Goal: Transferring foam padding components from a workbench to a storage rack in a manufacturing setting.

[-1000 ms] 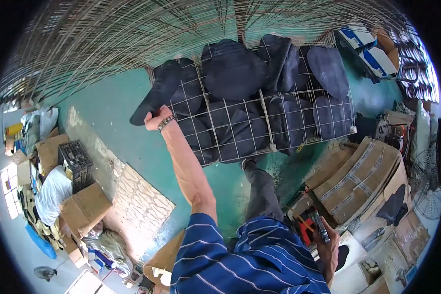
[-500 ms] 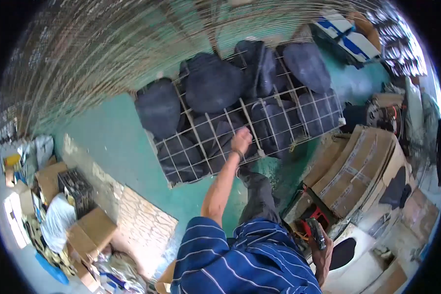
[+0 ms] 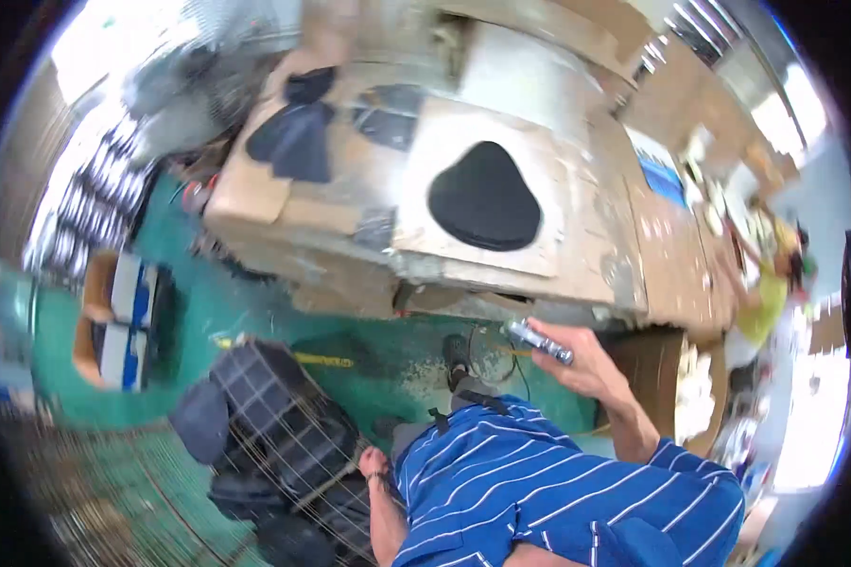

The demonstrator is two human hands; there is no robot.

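Note:
My left hand [image 3: 373, 463] is closed beside the edge of a wire rack [image 3: 304, 496]; what its fingers hold, if anything, cannot be made out. Dark padded pieces [image 3: 288, 416] lie on and under the rack's grid. In my right hand [image 3: 591, 364] is a small silver and dark metal tool [image 3: 543, 342], held out in front of my body. Ahead, a black rounded three-cornered pad [image 3: 487, 200] lies flat on a white board [image 3: 416, 194] on a cardboard-covered table [image 3: 255, 194], apart from both hands.
Dark cloth pieces [image 3: 298, 137] lie on the table's left part. Blue-and-white boxes [image 3: 128, 312] stand on the green floor at left. A cardboard box of pale pieces [image 3: 695, 387] stands at right. Another person in a yellow-green top [image 3: 764, 307] is at the far right.
My view has swung right from the rack to the table. The rack now sits at lower left, with my left hand by its edge. My right hand has come up with the metal tool.

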